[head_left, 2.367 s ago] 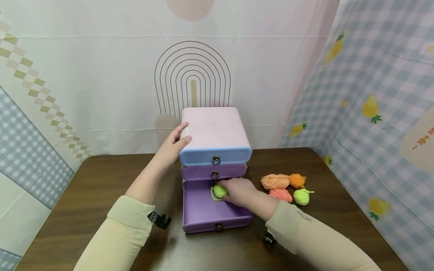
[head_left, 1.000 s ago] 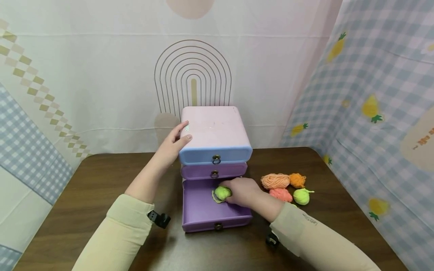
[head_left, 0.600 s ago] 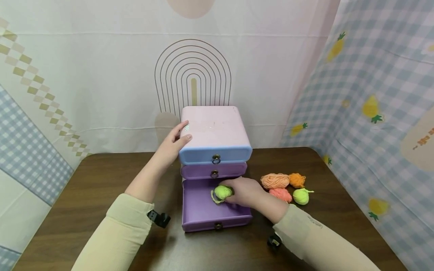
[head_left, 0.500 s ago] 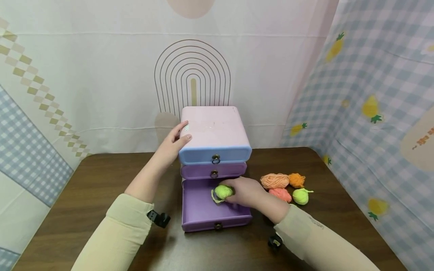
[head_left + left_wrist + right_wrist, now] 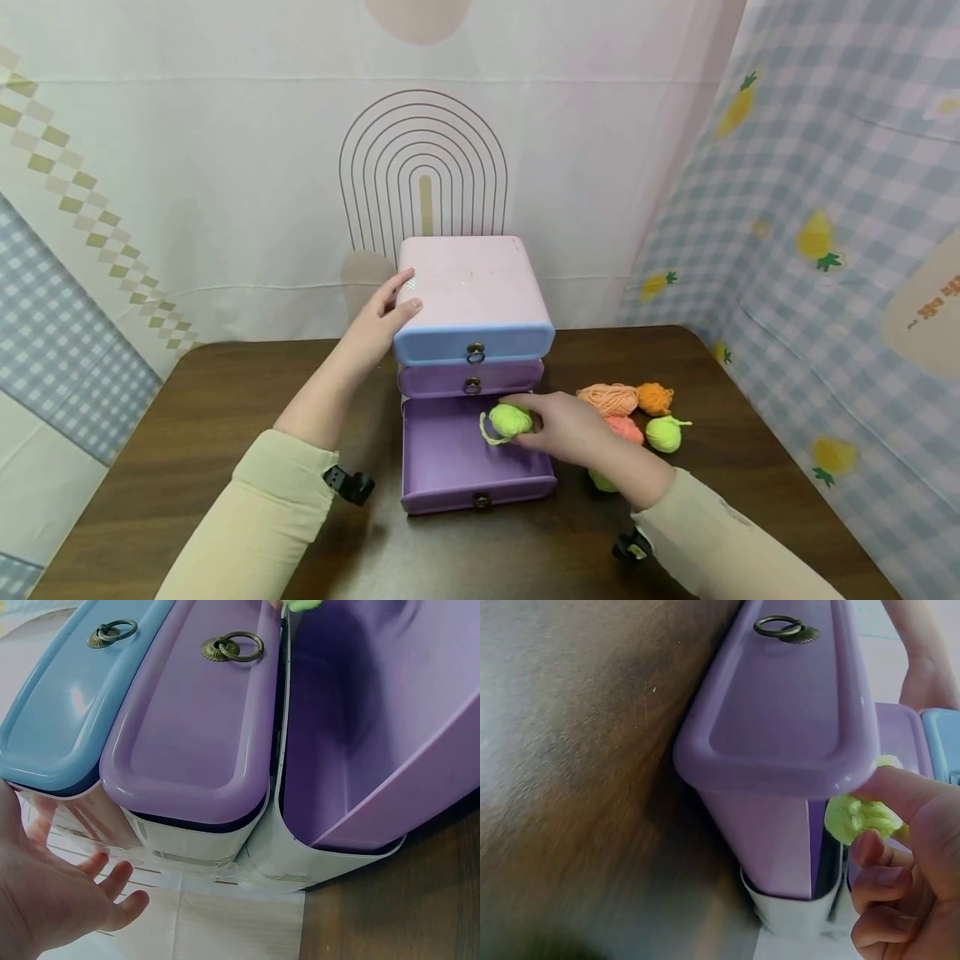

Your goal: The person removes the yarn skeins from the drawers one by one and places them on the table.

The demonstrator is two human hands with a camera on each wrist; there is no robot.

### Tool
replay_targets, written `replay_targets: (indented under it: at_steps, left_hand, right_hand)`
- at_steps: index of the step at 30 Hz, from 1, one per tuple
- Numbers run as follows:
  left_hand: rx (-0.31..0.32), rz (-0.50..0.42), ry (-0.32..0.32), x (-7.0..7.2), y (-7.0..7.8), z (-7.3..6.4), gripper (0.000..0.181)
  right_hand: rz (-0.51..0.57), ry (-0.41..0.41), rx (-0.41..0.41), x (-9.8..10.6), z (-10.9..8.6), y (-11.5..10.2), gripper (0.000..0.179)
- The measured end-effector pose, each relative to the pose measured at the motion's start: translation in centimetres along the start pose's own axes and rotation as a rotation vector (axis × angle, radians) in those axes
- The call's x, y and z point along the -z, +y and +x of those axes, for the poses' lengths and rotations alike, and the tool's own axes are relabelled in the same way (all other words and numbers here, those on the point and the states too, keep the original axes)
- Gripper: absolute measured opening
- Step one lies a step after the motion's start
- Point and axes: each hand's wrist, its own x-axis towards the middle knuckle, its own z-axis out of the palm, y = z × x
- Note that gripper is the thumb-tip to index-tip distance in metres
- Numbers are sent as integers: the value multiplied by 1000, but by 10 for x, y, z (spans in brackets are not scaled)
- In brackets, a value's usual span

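In the head view a small pink-topped drawer cabinet (image 5: 472, 283) has its bottom purple drawer (image 5: 442, 467) pulled out. My right hand (image 5: 573, 425) pinches a lime-green yarn ball (image 5: 510, 421) over that drawer, a loose strand hanging to its left. Thumb and fingertips grip the ball in the right wrist view too, above the side wall of the drawer. On the cabinet's upper left edge rests my left hand (image 5: 375, 325), thumb on top. The left wrist view shows this hand's fingers (image 5: 112, 889) spread and relaxed along the cabinet's side.
Right of the cabinet lie peach yarn (image 5: 611, 400), orange yarn (image 5: 655, 399), coral yarn (image 5: 624, 429) and a green yarn ball (image 5: 664, 434). Another green piece (image 5: 602, 481) peeks out under the right forearm. The blue drawer (image 5: 510, 343) and middle purple drawer (image 5: 427, 380) are closed.
My right hand has drawn the green yarn ball a little to the right and up from the drawer floor. The left hand stays in place; a green piece now shows under the right forearm.
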Motion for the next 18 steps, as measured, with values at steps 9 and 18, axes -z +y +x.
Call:
replay_targets:
  at_steps: [9,18]
  left_hand:
    - [4,3,-1,0,1,0,62]
    - [5,2,-1,1,1,0,62]
  right_hand:
    - [62,35,-33,18,-27,14,52]
    - [81,103,-66,27,-58,47,54]
